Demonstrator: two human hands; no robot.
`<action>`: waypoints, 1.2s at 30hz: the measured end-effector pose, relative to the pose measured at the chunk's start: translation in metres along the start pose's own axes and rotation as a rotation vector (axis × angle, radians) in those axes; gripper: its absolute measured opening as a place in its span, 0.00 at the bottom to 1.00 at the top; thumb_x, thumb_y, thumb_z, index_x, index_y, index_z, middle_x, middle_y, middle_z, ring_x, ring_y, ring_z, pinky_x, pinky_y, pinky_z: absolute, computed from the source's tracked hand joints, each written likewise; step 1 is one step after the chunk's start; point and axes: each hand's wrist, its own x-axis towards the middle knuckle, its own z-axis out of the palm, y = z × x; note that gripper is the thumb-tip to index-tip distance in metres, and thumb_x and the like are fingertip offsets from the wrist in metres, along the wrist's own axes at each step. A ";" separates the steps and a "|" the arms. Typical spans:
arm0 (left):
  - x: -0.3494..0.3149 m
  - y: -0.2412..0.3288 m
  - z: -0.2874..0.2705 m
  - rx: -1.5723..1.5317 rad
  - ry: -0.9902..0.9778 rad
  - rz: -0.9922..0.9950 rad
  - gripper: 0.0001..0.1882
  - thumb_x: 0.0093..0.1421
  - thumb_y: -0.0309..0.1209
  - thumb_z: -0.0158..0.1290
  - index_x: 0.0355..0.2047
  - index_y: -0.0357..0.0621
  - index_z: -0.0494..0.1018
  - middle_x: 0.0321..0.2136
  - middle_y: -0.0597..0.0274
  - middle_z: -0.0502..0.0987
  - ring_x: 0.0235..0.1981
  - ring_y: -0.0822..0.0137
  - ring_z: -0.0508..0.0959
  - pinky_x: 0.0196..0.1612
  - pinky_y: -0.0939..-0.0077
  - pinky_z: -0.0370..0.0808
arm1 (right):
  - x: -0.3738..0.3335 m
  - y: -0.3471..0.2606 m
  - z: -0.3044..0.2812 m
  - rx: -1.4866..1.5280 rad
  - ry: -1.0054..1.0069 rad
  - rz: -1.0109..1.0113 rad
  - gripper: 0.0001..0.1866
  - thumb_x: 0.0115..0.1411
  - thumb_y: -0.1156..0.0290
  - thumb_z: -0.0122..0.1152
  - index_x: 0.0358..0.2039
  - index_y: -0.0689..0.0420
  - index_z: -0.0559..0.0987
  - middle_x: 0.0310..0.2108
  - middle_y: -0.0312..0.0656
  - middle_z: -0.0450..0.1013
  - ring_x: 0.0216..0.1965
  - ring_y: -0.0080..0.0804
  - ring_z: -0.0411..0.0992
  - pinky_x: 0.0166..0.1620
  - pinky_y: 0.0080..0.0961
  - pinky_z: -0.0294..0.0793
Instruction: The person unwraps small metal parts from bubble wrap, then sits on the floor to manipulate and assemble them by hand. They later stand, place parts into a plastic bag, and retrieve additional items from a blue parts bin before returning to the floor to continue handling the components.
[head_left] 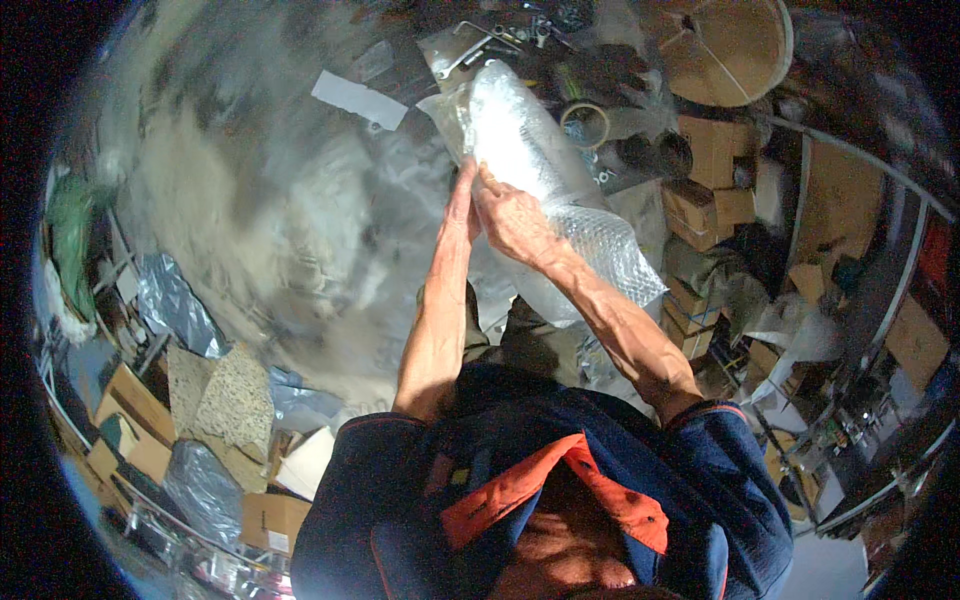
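A bundle of clear bubble wrap lies in front of me, its upper part glaring in bright light. Whatever it may enclose cannot be made out. One loose flap spreads toward the lower right, under my right forearm. My left hand, seen edge-on with its fingers fairly straight, grips the bundle's left edge. Right beside it, my right hand is closed, its fingers pinching the same edge of the wrap. The fingertips of both hands nearly meet there.
Metal hand tools lie beyond the bundle, with a tape roll to its right. A white sheet lies at the upper left. A large round brown disc and cardboard boxes stand right; plastic bags lie left.
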 end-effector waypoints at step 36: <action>0.042 -0.014 -0.029 0.132 0.137 0.253 0.25 0.59 0.39 0.64 0.47 0.30 0.74 0.43 0.52 0.80 0.39 0.62 0.81 0.44 0.67 0.79 | -0.092 0.086 -0.015 0.465 0.269 0.600 0.43 0.49 0.55 0.70 0.57 0.73 0.65 0.49 0.69 0.73 0.53 0.59 0.73 0.56 0.43 0.71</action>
